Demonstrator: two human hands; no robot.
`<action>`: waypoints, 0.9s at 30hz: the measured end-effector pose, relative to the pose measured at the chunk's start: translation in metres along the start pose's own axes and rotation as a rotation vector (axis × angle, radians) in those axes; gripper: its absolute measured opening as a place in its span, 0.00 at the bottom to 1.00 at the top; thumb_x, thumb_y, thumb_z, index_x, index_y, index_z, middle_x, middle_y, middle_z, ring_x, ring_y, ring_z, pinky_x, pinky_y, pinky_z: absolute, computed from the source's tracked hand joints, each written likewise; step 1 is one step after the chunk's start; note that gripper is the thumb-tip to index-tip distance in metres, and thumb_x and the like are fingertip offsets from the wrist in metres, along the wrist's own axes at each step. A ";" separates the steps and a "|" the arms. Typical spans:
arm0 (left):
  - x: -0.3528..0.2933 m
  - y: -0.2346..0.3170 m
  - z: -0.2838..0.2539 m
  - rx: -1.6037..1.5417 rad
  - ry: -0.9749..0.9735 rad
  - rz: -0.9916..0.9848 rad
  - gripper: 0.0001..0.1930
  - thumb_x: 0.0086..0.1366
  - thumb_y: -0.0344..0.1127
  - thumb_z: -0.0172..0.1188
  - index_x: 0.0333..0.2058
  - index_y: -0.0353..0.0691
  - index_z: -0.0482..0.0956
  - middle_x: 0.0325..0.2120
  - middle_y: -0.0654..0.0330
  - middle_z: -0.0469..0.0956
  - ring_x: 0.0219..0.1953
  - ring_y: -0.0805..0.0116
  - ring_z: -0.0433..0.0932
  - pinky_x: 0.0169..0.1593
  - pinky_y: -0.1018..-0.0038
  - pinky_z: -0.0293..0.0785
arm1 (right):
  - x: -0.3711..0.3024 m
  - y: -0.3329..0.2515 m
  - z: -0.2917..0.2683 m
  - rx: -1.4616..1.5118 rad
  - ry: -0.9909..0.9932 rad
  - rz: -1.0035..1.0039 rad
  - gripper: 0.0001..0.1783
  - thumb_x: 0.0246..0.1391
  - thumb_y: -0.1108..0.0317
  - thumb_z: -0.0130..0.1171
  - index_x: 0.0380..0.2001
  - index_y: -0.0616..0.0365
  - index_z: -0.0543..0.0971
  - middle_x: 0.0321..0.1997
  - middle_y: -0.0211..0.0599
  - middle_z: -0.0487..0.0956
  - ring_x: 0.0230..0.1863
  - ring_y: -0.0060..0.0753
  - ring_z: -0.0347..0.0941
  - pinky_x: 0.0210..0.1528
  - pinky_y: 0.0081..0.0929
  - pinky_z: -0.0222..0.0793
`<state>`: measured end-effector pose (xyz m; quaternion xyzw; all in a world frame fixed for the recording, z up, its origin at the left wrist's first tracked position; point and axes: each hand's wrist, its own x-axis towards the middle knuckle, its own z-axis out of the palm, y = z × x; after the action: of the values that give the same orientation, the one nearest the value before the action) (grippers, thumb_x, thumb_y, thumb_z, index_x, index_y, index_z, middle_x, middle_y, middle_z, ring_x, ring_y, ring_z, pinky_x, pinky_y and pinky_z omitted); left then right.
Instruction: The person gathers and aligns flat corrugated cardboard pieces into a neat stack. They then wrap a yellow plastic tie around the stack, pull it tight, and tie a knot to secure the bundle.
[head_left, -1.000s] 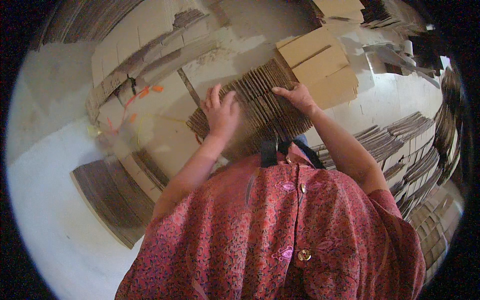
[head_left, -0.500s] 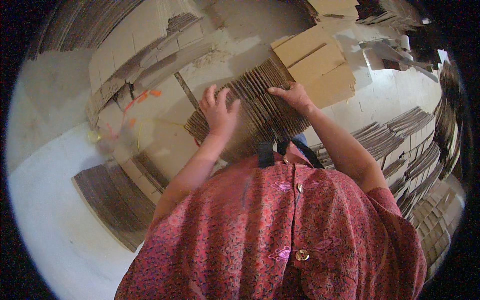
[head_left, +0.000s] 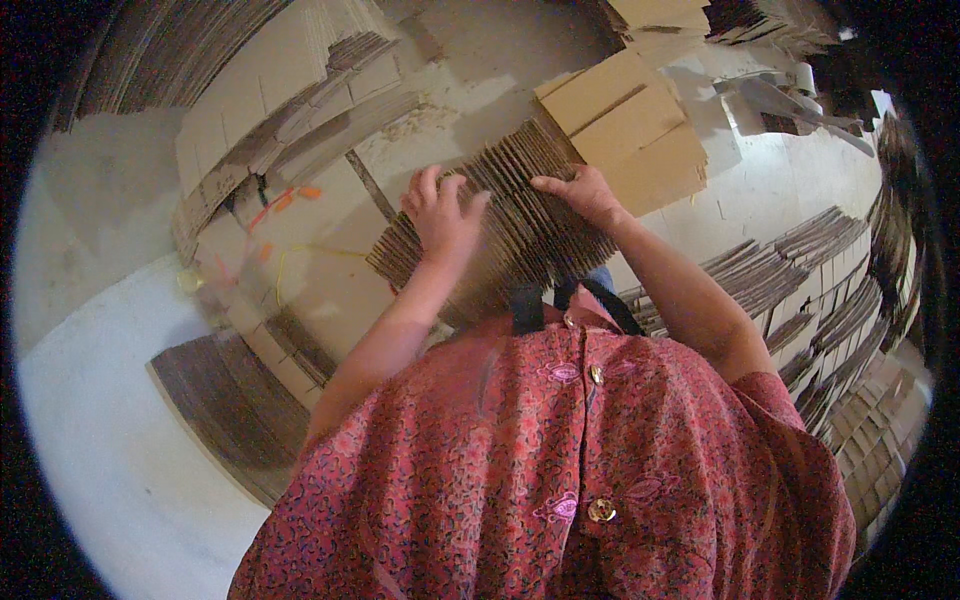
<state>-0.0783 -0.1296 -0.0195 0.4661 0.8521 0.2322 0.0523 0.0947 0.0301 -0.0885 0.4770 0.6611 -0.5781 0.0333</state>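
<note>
A bundle of flat brown corrugated cardboard pieces (head_left: 520, 205) stands on edge in front of my chest, their edges side by side like ribs. My right hand (head_left: 588, 195) grips its far right side, thumb lying over the edges and the other fingers mostly hidden behind. At the bundle's left part is my left hand (head_left: 443, 212), its fingers bent and apart over the cardboard edges. Whether those fingertips press on the edges I cannot tell. The lower side of the bundle is partly hidden by my left forearm and shirt.
Tan cardboard sheets (head_left: 630, 130) lie beyond my right hand. Stacked cardboard (head_left: 770, 270) fills the right side, and a dark stack (head_left: 230, 400) lies on the floor at left. Orange strips (head_left: 283, 200) and a yellow cord (head_left: 300, 250) lie left of my left hand.
My left hand has shifted slightly to the right over the bundle, its fingers bending a little more. My right hand keeps its hold almost unmoved.
</note>
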 end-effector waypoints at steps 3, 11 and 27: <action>-0.002 -0.001 -0.001 -0.035 -0.011 -0.045 0.15 0.48 0.41 0.62 0.34 0.44 0.73 0.49 0.55 0.60 0.56 0.51 0.55 0.57 0.49 0.47 | -0.011 -0.022 -0.003 -0.026 -0.005 0.013 0.34 0.32 0.36 0.63 0.28 0.60 0.81 0.27 0.43 0.80 0.31 0.41 0.77 0.37 0.33 0.71; -0.002 0.002 -0.002 0.036 -0.036 0.085 0.17 0.48 0.37 0.62 0.40 0.48 0.74 0.51 0.55 0.60 0.57 0.49 0.55 0.57 0.49 0.48 | -0.009 -0.017 -0.004 0.003 -0.019 0.003 0.32 0.32 0.36 0.63 0.25 0.58 0.81 0.26 0.43 0.80 0.31 0.40 0.77 0.36 0.33 0.71; 0.004 0.005 0.007 -0.027 -0.026 -0.008 0.15 0.50 0.41 0.62 0.37 0.46 0.73 0.48 0.55 0.61 0.56 0.50 0.56 0.57 0.47 0.46 | -0.011 -0.021 -0.004 0.053 -0.009 0.027 0.34 0.32 0.38 0.65 0.32 0.60 0.80 0.30 0.43 0.80 0.33 0.39 0.78 0.39 0.33 0.71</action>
<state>-0.0741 -0.1219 -0.0229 0.4650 0.8500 0.2373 0.0705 0.0891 0.0290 -0.0654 0.4840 0.6389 -0.5971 0.0315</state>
